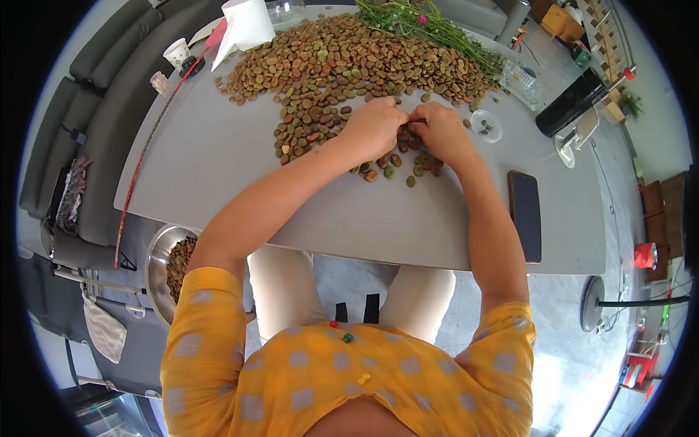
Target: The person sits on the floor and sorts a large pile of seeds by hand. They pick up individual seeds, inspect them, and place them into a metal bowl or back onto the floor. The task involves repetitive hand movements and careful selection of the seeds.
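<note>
My left hand [377, 131] and my right hand [441, 134] meet fingertip to fingertip over the grey table [393, 218]. Between their pinched fingers shows a bit of a dark broad bean [413, 121], mostly hidden. Below and around the hands lie loose dried broad beans [306, 128], brown with some green and reddish ones. Behind them spreads a large heap of the same beans [377, 52]. Just right of my right hand is a small clear round dish [486, 127] with a few dark bits in it.
A phone [525, 216] lies beside my right forearm. At the back are green stems [448, 33], a white paper roll [248, 24] and a paper cup [177, 53]. A black cylinder [570, 104] stands right. A thin red stick [144, 158] crosses the left edge, above a metal bowl [158, 273] of beans.
</note>
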